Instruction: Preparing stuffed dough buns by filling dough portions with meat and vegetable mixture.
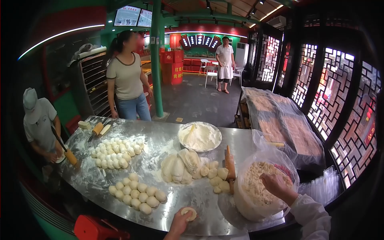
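My left hand (179,222) holds a small cupped round of dough (189,214) at the table's near edge, thumb pressed into its middle. Over on the right, my right hand (275,186) is curled at the surface of a pale crumbly filling (255,183); whether its fingers grip any is hidden. The filling sits in a large container lined with clear plastic (250,207). Flattened dough pieces (215,181) lie between my hands, beside a wooden rolling pin (230,168). Left of them rests a big dough lump (177,169). Smooth filled-looking dough balls (139,192) stand in rows further left.
A steel bowl of flour (199,136) stands at the table's far side. More floured balls (115,153) lie left. A person in a cap (40,123) works dough at the left end; another person (127,75) stands beyond the table. Plastic-covered trays (282,120) stand right.
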{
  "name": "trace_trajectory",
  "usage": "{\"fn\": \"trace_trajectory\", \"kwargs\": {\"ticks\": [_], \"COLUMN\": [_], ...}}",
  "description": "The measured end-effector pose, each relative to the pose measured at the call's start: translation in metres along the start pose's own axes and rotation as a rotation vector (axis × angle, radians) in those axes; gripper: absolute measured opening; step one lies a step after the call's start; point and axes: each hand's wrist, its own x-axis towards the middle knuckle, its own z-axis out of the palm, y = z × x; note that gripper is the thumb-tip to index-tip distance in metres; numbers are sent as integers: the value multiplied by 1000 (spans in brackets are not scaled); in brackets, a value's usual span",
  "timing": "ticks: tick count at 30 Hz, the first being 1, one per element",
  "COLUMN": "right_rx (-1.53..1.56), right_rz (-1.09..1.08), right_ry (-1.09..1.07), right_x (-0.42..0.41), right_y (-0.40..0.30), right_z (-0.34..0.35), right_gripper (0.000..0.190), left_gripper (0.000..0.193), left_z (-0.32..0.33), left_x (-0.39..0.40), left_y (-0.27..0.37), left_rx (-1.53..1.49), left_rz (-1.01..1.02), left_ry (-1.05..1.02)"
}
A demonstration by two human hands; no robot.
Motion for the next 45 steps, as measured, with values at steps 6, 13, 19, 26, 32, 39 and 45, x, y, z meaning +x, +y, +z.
{"fn": "trace_trajectory", "kwargs": {"ticks": [6,13,19,26,32,39,45], "right_rx": [-27,81,574,262,561,578,897], "right_rz": [-38,61,84,-51,137,245,202], "right_ry": [81,-61,-121,-206,112,-98,122], "right_x": [4,-23,-11,-23,-29,-44,-7], "right_y": [-17,9,47,77,54,12,-19], "right_z": [-4,0,43,42,39,-2,-18], "right_gripper": [13,39,51,58,44,42,39], "left_gripper": [27,36,37,38,36,28,38], "left_z": [-10,-2,-9,-13,1,68,192], "left_x": [-7,14,12,18,-3,5,37], "left_y": [-3,-37,-37,-35,-24,32,107], "left_rx": [-34,14,68,115,159,1,78], "left_rz": [-18,35,97,119,91,-72,119], "left_ry": [2,16,-14,10,40,-307,-462]}}
